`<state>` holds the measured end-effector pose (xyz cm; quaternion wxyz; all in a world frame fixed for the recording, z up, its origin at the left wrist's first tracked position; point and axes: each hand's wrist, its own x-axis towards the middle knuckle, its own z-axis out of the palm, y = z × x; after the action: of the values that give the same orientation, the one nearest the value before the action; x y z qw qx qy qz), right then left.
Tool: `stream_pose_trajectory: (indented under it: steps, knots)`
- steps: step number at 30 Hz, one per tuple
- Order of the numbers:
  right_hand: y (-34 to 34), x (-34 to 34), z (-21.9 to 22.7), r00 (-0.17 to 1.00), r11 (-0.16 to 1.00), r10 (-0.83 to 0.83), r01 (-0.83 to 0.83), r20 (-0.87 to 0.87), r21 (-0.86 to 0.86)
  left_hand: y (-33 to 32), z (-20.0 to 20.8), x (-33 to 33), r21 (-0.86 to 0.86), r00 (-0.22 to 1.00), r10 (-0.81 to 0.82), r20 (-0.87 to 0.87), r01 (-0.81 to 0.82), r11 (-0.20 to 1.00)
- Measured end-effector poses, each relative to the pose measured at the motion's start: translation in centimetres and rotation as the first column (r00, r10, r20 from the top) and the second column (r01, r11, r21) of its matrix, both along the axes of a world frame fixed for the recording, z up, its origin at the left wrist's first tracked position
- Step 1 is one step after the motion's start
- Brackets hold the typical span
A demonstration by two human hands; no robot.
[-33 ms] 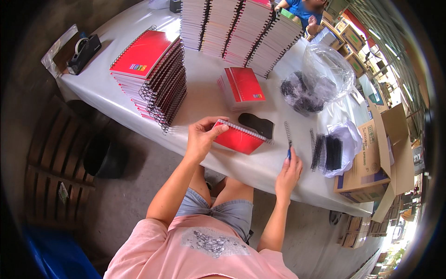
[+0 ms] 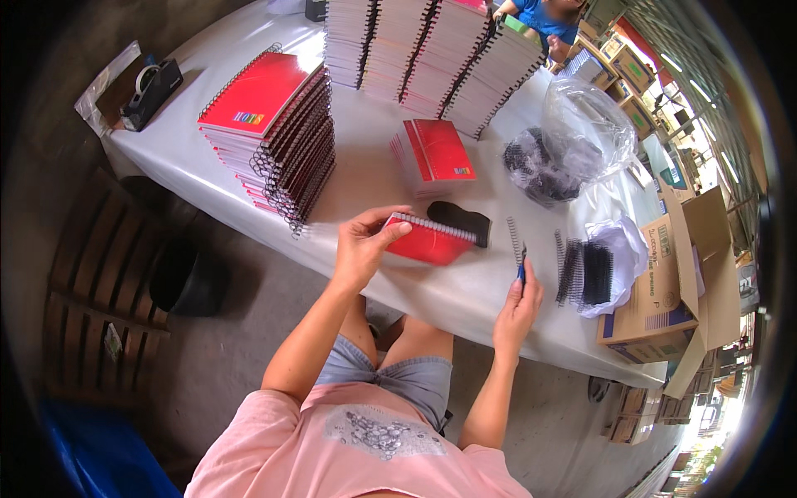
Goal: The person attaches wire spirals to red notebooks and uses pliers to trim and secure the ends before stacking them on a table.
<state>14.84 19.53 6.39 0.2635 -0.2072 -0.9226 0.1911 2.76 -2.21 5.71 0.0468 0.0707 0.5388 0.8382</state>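
Observation:
A small red notebook (image 2: 425, 243) hangs tilted over the near table edge, its right end smeared by motion. My left hand (image 2: 365, 242) is closed on its left end, thumb on top, at the spiral-bound edge. Just behind it a dark flat piece (image 2: 465, 219) lies on the table. My right hand (image 2: 516, 311), also closed, holds a small blue-handled tool that looks like pliers (image 2: 522, 270). Its dark tip is beside a loose black spiral coil (image 2: 514, 232); whether they touch I cannot tell.
A tall stack of spiral-bound red notebooks (image 2: 249, 95) stands left, a short stack (image 2: 440, 153) ahead. Behind are piled thick books (image 2: 423, 58). Loose coils (image 2: 591, 272), a plastic bag (image 2: 585, 124) and an open carton (image 2: 652, 286) sit right. A co-worker (image 2: 552, 21) is across.
The notebook in my left hand has tilted, its right end rising slightly. The tool in my right hand has moved up slightly, and its dark tip shows more clearly.

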Motion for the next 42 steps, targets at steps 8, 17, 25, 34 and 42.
stream_pose_trajectory:
  steps: [8, 17, 25, 34, 42]
  knots:
    - [-10.1, -0.7, 6.7, 0.886, 0.894, 0.448, -0.442, -0.115, 0.078, 0.5, 1.8, 2.2, -0.049, 0.886, 0.327, -0.33, -0.362, 0.931]
    - [-10.0, -0.9, 8.4, 0.858, 0.865, 0.5, -0.502, -0.12, 0.016, -0.3, 2.1, 2.4, -0.09, 0.811, 0.32, -0.489, -0.412, 0.907]
    - [-9.9, -0.7, 8.5, 0.803, 0.776, 0.59, -0.593, -0.085, -0.213, -0.7, 2.4, 2.9, -0.132, 0.744, 0.313, -0.59, -0.472, 0.872]
    - [-9.0, -1.2, 6.7, 0.733, -0.287, 0.575, -0.234, -0.362, -0.929, -0.5, 1.4, 2.4, -0.075, 0.575, 0.349, -0.74, -0.586, 0.807]
    - [-3.3, -1.0, 1.0, 0.853, 0.868, 0.489, -0.455, 0.184, -0.197, -1.0, 3.3, 1.5, 0.242, 0.933, 0.357, -0.055, -0.334, 0.911]
